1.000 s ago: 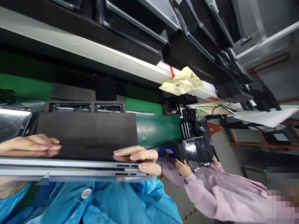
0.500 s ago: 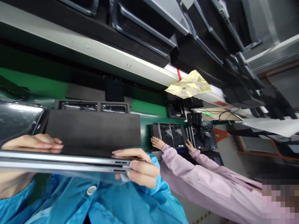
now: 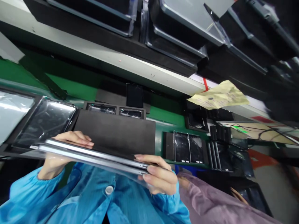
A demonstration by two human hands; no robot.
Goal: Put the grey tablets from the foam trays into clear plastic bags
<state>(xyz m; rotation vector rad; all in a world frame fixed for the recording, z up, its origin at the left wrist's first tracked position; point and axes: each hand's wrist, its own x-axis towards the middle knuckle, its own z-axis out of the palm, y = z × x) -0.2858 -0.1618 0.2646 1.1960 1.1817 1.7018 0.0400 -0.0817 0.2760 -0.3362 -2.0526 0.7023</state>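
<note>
Head view: my left hand [image 3: 63, 152] and right hand [image 3: 158, 177] grip the closed laptop [image 3: 93, 155] by its opposite ends, lower centre of frame. Stiff, smooth, probably slippery and fragile; edge grips suit it.

Thin silver closed laptop [image 3: 93, 157] before black foam pad [image 3: 114, 132]; left hand [image 3: 64, 152] at its left end, right hand [image 3: 157, 175] at right (fingers wrapped over edge). Yellow paper note [image 3: 218, 95] hangs from shelf rail [image 3: 105, 59] above right.
</note>
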